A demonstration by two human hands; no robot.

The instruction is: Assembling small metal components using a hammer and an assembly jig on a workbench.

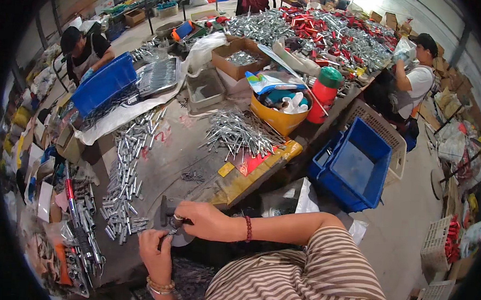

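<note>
Item: small metal part (pixel 171 230), at six o'clock on the tabletop (pixel 170 157). I am pinching it, left hand (pixel 155 253) and right hand (pixel 202 221) both closed around it. Probably stiff, light, slippery; gripping the sides seems best.

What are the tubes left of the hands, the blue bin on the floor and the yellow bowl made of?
Tubes: likely plated or bare steel; silvery with bright glints. Blue bin: looks like moulded plastic; even saturated colour, thick rims, dull sheen. Yellow bowl: probably plastic; smooth, glossy, uniform colour. The small part at the left hand and right hand looks like dark metal, but it is too small to tell.
</note>
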